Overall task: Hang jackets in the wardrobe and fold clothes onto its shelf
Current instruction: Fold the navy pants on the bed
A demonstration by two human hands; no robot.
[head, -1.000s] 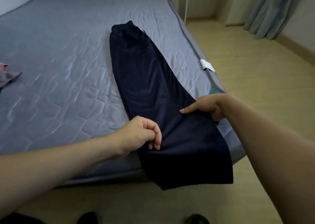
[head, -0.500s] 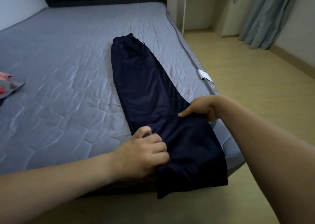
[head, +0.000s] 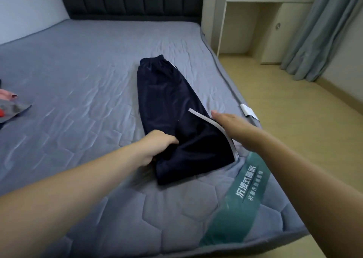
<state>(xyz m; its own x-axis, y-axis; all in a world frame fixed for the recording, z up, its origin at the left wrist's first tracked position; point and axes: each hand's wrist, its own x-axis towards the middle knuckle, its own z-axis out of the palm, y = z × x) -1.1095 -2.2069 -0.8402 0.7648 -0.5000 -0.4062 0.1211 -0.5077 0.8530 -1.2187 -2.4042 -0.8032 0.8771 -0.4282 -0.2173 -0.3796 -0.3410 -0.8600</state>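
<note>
Navy trousers (head: 172,104) are laid lengthwise on the grey quilted mattress (head: 82,85), near its right edge, waistband toward the dark headboard (head: 129,0). The leg end is doubled up over the middle of the garment, and a pale side stripe (head: 216,128) is exposed along the turned edge. The left hand (head: 157,146) is curled round the fabric at the left side of the fold, so a bunch of cloth is gripped there. The right hand (head: 229,123) is held flat with fingers straight and together, palm down, just beside the striped edge; whether it presses the cloth or hovers over it cannot be told.

The step in hand is judged to be the first fold of the trousers, well short of the shelf. For a clean result, the bunched cloth in the left grip should be released and spread, since a creased wad is set into the fold otherwise. The turned layer should be squared so that its side edges are lined up with the layer beneath, and the flat right palm should be swept outward to push air and wrinkles away. The slippery-looking fabric is likely to slide, so the lower layer should be pinned while the upper one is adjusted. Other garments (head: 11,104) are seen at the far left of the bed, well apart. Pale cabinets (head: 275,32) and a curtain (head: 322,28) are seen beyond the bed.
</note>
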